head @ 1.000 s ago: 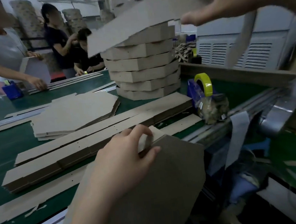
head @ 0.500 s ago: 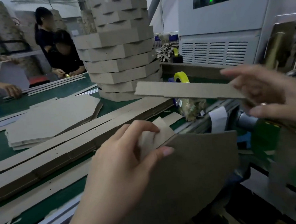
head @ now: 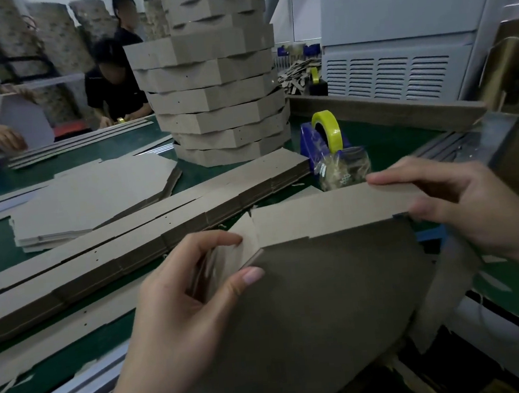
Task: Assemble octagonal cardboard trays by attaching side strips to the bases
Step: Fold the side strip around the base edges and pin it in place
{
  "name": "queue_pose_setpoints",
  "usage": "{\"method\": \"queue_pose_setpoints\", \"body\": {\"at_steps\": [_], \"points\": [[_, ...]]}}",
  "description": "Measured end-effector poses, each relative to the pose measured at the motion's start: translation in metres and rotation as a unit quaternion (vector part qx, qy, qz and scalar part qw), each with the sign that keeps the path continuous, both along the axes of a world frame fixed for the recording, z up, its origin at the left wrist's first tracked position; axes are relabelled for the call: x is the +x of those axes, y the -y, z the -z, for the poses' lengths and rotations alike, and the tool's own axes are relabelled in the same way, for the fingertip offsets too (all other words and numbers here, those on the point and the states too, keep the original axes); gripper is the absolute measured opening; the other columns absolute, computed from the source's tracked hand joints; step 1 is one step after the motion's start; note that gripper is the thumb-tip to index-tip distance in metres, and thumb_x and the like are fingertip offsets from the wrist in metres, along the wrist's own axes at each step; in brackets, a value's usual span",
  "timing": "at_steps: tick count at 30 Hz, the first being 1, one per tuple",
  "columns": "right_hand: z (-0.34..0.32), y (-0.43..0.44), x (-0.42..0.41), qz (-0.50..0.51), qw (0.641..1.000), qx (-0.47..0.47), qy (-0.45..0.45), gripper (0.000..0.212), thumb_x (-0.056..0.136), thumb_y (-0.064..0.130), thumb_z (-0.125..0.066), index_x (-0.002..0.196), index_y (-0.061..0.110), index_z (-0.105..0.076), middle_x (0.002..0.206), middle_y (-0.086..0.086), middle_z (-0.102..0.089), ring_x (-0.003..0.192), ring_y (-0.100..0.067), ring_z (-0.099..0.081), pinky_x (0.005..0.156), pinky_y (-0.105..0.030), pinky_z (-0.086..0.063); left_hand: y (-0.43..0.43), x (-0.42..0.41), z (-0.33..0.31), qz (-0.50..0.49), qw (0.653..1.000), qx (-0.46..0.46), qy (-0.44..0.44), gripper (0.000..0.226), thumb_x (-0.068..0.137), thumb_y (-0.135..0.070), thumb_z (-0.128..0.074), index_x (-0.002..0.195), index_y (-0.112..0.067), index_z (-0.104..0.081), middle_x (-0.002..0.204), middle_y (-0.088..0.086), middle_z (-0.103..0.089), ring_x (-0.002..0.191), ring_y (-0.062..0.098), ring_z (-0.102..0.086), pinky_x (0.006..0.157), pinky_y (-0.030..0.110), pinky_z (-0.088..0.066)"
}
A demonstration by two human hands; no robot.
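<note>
A flat brown octagonal cardboard base tilts toward me over the table's near edge. My left hand pinches its upper left corner together with one end of a side strip, thumb on the base face. The strip stands along the base's far edge. My right hand grips the strip's right end between thumb and fingers. A loose part of the strip hangs down at the right.
A tall stack of finished trays stands mid-table. Flat bases and long strip piles lie on the green belt. A blue dispenser with yellow tape sits right of them. Other people work at the far left.
My right hand brought the strip down from above and set it against the base's far edge. My left hand's fingers now pinch the strip's end to the base corner.
</note>
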State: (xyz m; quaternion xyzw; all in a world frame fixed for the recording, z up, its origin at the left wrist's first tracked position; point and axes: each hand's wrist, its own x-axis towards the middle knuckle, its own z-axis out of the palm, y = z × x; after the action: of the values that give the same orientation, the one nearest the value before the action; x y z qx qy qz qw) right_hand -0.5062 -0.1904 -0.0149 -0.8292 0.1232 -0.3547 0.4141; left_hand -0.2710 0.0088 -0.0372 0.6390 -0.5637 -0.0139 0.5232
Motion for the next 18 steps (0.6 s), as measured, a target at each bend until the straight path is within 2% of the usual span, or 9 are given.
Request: {"method": "queue_pose_setpoints", "body": {"at_steps": [6, 9, 15, 18], "points": [[0.008, 0.007, 0.006, -0.007, 0.999, 0.038, 0.003, 0.054, 0.074, 0.066, -0.067, 0.117, 0.033, -0.067, 0.110, 0.015, -0.068, 0.107, -0.003, -0.060, 0.087, -0.012, -0.046, -0.005, 0.003, 0.005, -0.003, 1.000, -0.003, -0.010, 0.033, 0.072, -0.055, -0.066, 0.100, -0.039, -0.062, 0.104, -0.020, -0.066, 0.094, 0.004, -0.064, 0.077, 0.016, -0.048], [0.011, 0.008, 0.009, -0.017, 0.999, 0.048, 0.004, 0.054, 0.074, 0.066, -0.067, 0.116, 0.033, -0.067, 0.109, 0.016, -0.068, 0.107, -0.004, -0.060, 0.087, -0.013, -0.046, -0.007, 0.003, 0.005, -0.003, 1.000, -0.001, -0.013, 0.034, 0.071, -0.056, -0.066, 0.101, -0.039, -0.062, 0.103, -0.018, -0.067, 0.092, 0.006, -0.064, 0.075, 0.021, -0.049], [0.012, 0.004, 0.012, -0.030, 0.998, 0.057, 0.013, 0.044, 0.073, 0.067, -0.066, 0.110, 0.044, -0.070, 0.107, 0.020, -0.067, 0.102, 0.001, -0.060, 0.083, -0.012, -0.049, -0.010, 0.003, 0.006, -0.002, 1.000, -0.001, -0.017, 0.034, 0.072, -0.055, -0.065, 0.101, -0.037, -0.062, 0.104, -0.017, -0.067, 0.095, 0.007, -0.064, 0.077, 0.022, -0.049], [0.012, 0.004, 0.013, -0.026, 0.998, 0.058, 0.017, 0.040, 0.072, 0.069, -0.065, 0.107, 0.049, -0.070, 0.105, 0.022, -0.066, 0.098, 0.004, -0.059, 0.080, -0.011, -0.049, -0.011, 0.004, 0.007, -0.004, 1.000, -0.002, -0.023, 0.035, 0.071, -0.056, -0.065, 0.101, -0.039, -0.062, 0.104, -0.017, -0.067, 0.093, 0.008, -0.064, 0.078, 0.028, -0.049]]}}
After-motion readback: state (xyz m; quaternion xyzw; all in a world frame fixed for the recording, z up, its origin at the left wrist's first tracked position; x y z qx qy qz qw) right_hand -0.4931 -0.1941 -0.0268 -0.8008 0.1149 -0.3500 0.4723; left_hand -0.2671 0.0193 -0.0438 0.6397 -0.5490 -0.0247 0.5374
